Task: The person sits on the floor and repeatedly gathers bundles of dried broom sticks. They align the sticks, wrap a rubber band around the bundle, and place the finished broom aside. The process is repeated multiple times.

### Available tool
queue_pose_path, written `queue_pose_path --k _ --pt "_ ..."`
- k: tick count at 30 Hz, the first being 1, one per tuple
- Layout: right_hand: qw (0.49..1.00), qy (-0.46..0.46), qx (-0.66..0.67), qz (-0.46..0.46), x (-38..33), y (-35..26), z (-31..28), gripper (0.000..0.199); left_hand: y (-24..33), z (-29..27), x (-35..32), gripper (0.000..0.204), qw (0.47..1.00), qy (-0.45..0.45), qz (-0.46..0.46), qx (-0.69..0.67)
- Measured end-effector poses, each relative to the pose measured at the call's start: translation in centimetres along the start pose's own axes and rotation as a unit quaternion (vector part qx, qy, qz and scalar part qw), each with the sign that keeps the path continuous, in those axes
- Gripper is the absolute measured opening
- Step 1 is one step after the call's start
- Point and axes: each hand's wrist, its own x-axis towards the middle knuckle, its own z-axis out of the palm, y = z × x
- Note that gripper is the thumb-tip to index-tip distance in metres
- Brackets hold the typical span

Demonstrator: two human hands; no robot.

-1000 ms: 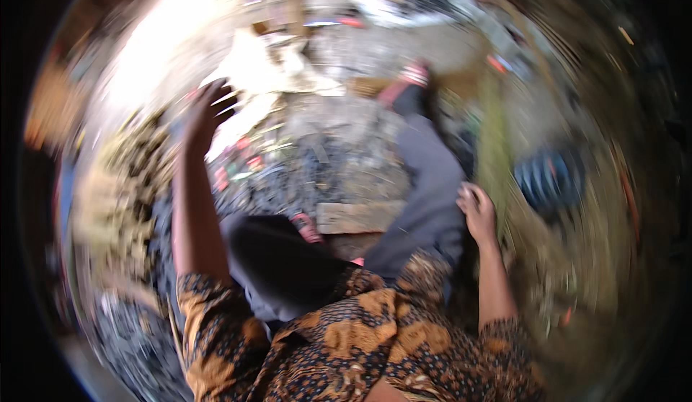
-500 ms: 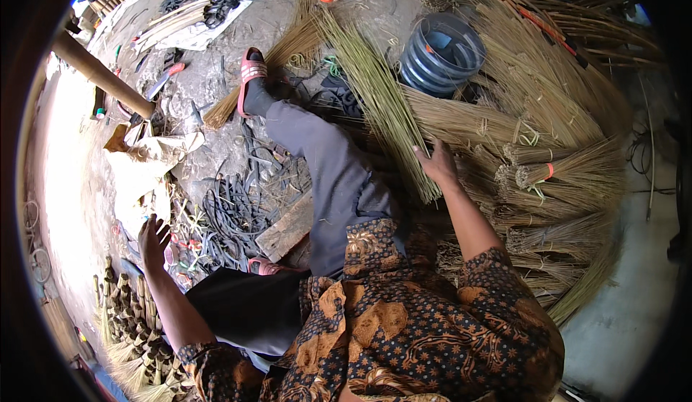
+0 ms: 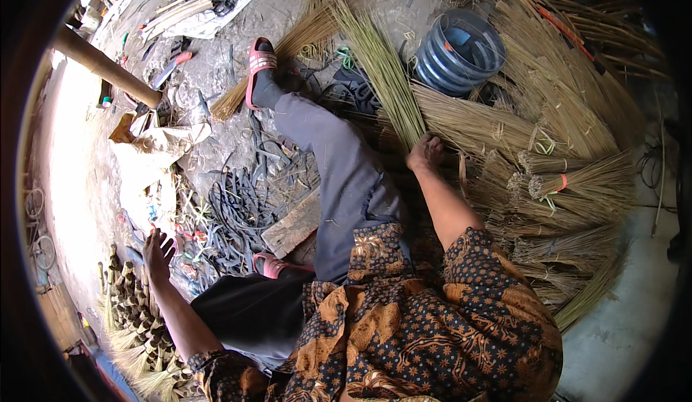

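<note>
My right hand is closed around the near end of a long bundle of greenish grass stalks. The bundle slants away to the far left, its far part lying over tan stalks on the floor. To the left, my left hand hovers with its fingers apart and nothing in it. Below that hand stand several finished-looking small brooms with dark bound handles. Black rubber strips lie tangled between my left hand and my leg.
A blue ribbed plastic bucket stands beyond my right hand. Tied tan grass bundles are piled at the right. A wooden post leans in from the left. A knife with a red handle and a wooden board lie on the floor.
My right hand has gone from spread fingers beside the green stalks to a closed grip on their near end. The left hand stays open, slightly lower. The whole view has shifted a little.
</note>
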Motion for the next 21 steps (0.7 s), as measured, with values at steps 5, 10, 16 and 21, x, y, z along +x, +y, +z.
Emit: queue_pose_path --k 5,10,16,21 --pt "0.999 -0.013 0.035 -0.012 1.7 0.7 1.8 0.067 0.5 0.7 0.2 0.055 0.999 -0.006 0.016 0.030" --pt "0.996 -0.037 0.085 0.000 2.1 0.3 1.2 0.066 0.6 1.0 0.1 0.057 0.999 -0.022 0.031 0.033" --pt "0.992 -0.082 0.089 -0.024 2.0 1.2 -2.4 0.049 0.1 1.0 0.1 0.057 0.998 -0.026 0.033 0.047" --pt "0.935 -0.211 0.280 -0.056 1.5 2.6 -4.5 0.047 1.1 2.2 -0.6 0.055 0.998 -0.017 0.021 0.059"
